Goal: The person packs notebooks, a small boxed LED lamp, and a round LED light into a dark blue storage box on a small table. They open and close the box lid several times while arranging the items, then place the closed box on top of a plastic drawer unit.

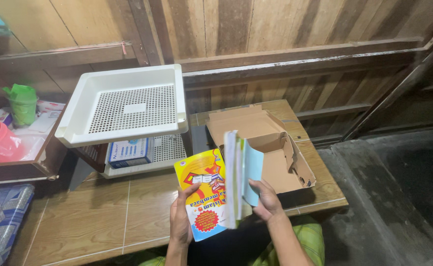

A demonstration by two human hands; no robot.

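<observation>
Holding thin, floppy booklets (pixel 226 182) at lower centre, left hand (pixel 181 219) grips the yellow cover, right hand (pixel 265 199) pinches the light pages' edge.

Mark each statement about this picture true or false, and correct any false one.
1. The left hand holds a yellow booklet. True.
2. The cardboard box on the table is closed. False: its flaps stand open and the inside shows.
3. The right hand touches a bundle of thin books held upright. True.
4. The white tray has a solid bottom. False: its bottom is a grid of small holes.
5. A green bag sits at the far left. True.
6. The table is bare metal. False: it is wood-coloured, with thin pale lines across it.
</observation>
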